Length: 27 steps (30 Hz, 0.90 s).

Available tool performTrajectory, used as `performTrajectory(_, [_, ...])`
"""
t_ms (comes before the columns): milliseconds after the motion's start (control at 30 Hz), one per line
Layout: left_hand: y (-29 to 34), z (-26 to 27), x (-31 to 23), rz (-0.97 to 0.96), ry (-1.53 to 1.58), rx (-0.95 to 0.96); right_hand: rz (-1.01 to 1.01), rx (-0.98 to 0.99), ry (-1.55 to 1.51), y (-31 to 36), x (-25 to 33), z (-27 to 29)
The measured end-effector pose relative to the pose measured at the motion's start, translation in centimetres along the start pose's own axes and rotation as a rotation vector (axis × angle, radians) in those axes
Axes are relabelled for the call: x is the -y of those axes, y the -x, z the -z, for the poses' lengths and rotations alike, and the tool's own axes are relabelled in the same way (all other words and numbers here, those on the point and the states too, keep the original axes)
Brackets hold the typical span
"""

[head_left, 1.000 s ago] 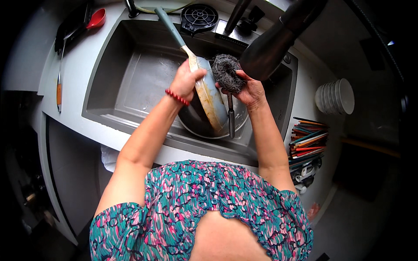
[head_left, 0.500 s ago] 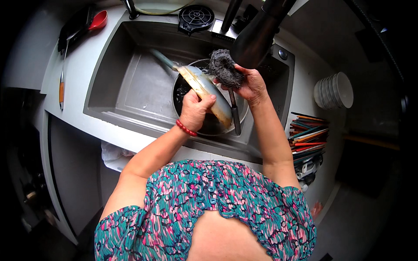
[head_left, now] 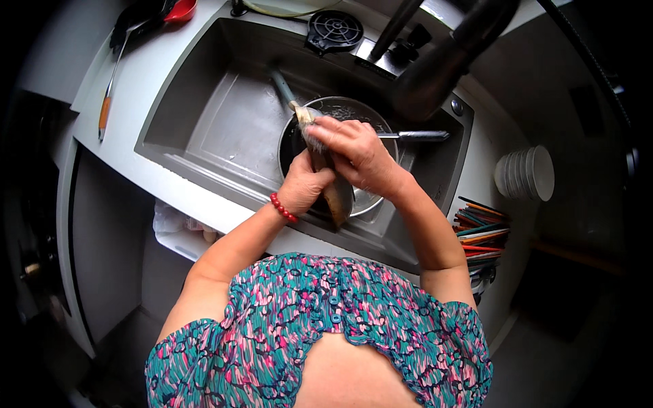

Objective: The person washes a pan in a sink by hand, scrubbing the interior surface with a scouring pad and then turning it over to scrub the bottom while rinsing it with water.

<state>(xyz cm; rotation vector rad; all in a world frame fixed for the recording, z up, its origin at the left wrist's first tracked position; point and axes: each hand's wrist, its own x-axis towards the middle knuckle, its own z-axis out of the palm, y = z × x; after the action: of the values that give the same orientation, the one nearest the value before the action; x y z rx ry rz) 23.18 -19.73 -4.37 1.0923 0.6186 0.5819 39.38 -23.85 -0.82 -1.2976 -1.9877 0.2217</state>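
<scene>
My left hand [head_left: 305,185] is closed on the edge of a frying pan [head_left: 343,198], holding it tilted on its side over the sink [head_left: 211,129]. The pan's grey-green handle [head_left: 282,87] points away to the upper left; brownish stains mark its edge. My right hand [head_left: 357,151] presses a grey steel wool scrubber [head_left: 311,136] against the pan near the handle joint, its fingers covering most of the wool. Beneath both hands, a round vessel with a shiny rim [head_left: 382,117] sits in the sink. A long dark handle [head_left: 423,136] lies across its right side.
A black faucet [head_left: 435,75] reaches over the sink's right side. On the right counter are stacked white bowls [head_left: 524,173] and a bundle of chopsticks [head_left: 479,228]. A red spoon [head_left: 180,10] and a wooden-handled utensil [head_left: 105,115] lie on the left counter.
My right hand has moved left and down, bringing the steel wool onto the pan. The pan has turned more edge-on. The dark handle in the sink has swung out to the right.
</scene>
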Motion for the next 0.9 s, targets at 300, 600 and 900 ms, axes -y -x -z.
performTrajectory(300, [1.3,-0.9,1.4,-0.212,-0.613,0.073,0.112,0.172,0.227,-0.5,1.7,-0.8])
performTrajectory(600, [-0.3,0.7,3.1,-0.265,-0.448,0.218,0.11,0.167,0.675,-0.9,3.2,-1.1])
performTrajectory(900, [-0.1,0.2,0.2,0.218,-0.094,0.249,0.051,0.282,0.612,-1.0,3.0,0.3])
